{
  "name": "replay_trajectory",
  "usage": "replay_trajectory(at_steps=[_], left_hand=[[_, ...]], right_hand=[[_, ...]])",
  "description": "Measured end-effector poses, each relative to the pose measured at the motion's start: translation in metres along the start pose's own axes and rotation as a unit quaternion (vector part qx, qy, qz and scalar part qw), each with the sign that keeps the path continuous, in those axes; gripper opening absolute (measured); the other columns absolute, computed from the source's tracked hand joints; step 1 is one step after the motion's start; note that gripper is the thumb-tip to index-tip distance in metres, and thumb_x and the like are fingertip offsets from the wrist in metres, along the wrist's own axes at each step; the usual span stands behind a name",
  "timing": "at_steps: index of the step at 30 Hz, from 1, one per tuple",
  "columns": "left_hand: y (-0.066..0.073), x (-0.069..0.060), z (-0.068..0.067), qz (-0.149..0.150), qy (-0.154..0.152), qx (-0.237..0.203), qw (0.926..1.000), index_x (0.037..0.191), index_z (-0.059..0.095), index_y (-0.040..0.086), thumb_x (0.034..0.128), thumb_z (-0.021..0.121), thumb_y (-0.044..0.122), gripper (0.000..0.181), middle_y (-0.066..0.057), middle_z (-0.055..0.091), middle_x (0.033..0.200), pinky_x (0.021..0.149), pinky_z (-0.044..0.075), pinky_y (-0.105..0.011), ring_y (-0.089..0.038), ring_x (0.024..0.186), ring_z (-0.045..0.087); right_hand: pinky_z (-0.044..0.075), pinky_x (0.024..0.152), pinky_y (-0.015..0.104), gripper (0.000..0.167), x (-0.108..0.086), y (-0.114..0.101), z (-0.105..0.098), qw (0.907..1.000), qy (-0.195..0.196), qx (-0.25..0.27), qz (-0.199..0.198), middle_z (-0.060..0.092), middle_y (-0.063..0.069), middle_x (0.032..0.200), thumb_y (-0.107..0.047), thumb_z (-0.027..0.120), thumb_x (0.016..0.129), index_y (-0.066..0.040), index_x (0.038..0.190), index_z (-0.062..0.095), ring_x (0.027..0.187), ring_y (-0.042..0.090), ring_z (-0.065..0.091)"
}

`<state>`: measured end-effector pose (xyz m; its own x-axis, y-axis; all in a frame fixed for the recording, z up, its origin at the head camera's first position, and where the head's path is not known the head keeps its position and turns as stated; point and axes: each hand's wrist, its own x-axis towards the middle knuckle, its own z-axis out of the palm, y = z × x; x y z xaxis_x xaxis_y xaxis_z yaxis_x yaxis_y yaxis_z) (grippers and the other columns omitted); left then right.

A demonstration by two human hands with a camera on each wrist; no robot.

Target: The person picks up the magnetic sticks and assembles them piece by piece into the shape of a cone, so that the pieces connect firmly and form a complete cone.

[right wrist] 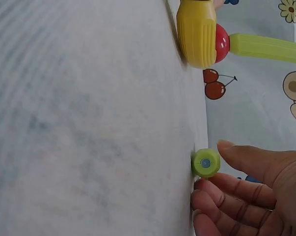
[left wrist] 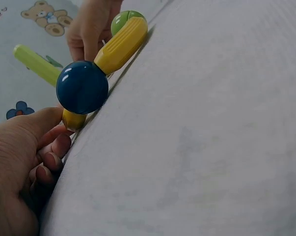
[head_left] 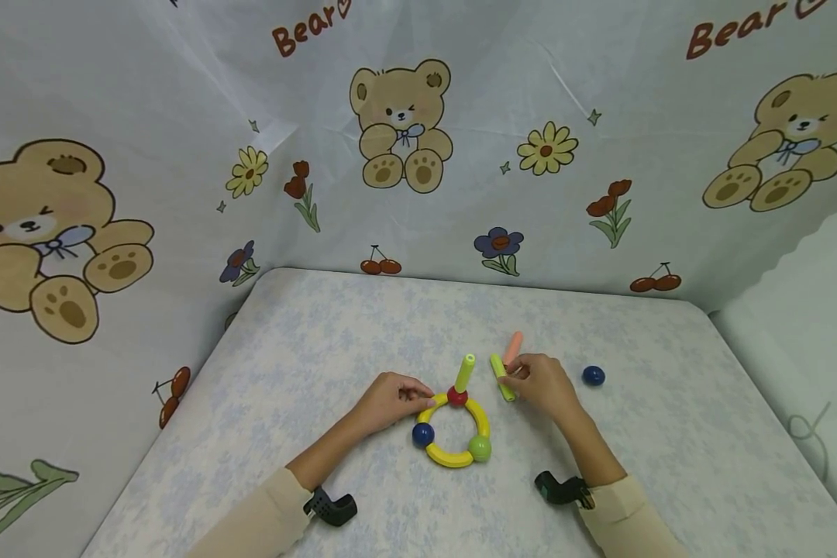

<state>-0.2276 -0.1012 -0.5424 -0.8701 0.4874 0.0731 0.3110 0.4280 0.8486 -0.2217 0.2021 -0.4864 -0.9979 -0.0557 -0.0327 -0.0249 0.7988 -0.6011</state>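
Well inside table edges (head_left: 565, 297), left hand (head_left: 390, 404) pinches yellow ring (head_left: 449, 459); right hand (head_left: 545, 385) pinches loose green stick (head_left: 498, 367).

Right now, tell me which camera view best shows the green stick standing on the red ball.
The head view: it shows the green stick whole, from red ball to tip. The right wrist view cuts off its far end; in the left wrist view, the blue ball hides its base.

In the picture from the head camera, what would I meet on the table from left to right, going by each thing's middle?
Left hand → first blue ball → red ball → green ball → lying green stick → right hand → second blue ball.
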Motion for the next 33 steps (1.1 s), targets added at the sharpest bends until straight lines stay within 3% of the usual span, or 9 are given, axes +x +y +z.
replay_trajectory(at_steps=[7, 19, 26, 33], left_hand=[[0.0, 0.001, 0.0, 0.001, 0.001, 0.0, 1.0, 0.1, 0.081, 0.023, 0.0911, 0.078, 0.037, 0.017, 0.012, 0.068, 0.074, 0.051, 0.042, -0.023, -0.007, 0.056, 0.053], [-0.002, 0.001, 0.001, 0.0, 0.0, -0.001, 1.0, 0.1, 0.081, 0.023, 0.0912, 0.078, 0.036, 0.016, 0.012, 0.069, 0.075, 0.051, 0.043, -0.023, -0.007, 0.057, 0.053], [-0.001, 0.002, 0.001, 0.002, 0.001, -0.001, 1.0, 0.1, 0.081, 0.023, 0.0913, 0.078, 0.036, 0.016, 0.012, 0.068, 0.075, 0.051, 0.043, -0.023, -0.007, 0.057, 0.053], [-0.001, 0.0, 0.0, 0.0, -0.001, -0.001, 1.0, 0.1, 0.081, 0.024, 0.0916, 0.077, 0.037, 0.016, 0.013, 0.069, 0.075, 0.05, 0.042, -0.023, -0.008, 0.057, 0.053]], right_hand=[[0.047, 0.055, 0.029, 0.017, 0.0, 0.0, -0.001, 0.9992, -0.038, -0.01, -0.013, 0.066, 0.002, 0.078, -0.015, 0.08, 0.088, -0.003, 0.098, 0.075, 0.063, 0.015, 0.056], [0.049, 0.057, 0.031, 0.012, -0.006, 0.005, -0.02, 0.9893, -0.144, -0.018, -0.013, 0.064, 0.001, 0.075, -0.014, 0.079, 0.088, -0.005, 0.087, 0.071, 0.063, 0.016, 0.057], [0.047, 0.057, 0.032, 0.024, -0.007, 0.004, -0.018, 0.9913, -0.126, -0.033, -0.015, 0.062, 0.001, 0.076, -0.026, 0.085, 0.084, -0.007, 0.093, 0.073, 0.064, 0.016, 0.057], [0.048, 0.057, 0.031, 0.017, -0.006, 0.003, -0.015, 0.9916, -0.124, -0.032, -0.018, 0.062, 0.001, 0.074, -0.018, 0.085, 0.083, -0.007, 0.087, 0.073, 0.065, 0.016, 0.056]])
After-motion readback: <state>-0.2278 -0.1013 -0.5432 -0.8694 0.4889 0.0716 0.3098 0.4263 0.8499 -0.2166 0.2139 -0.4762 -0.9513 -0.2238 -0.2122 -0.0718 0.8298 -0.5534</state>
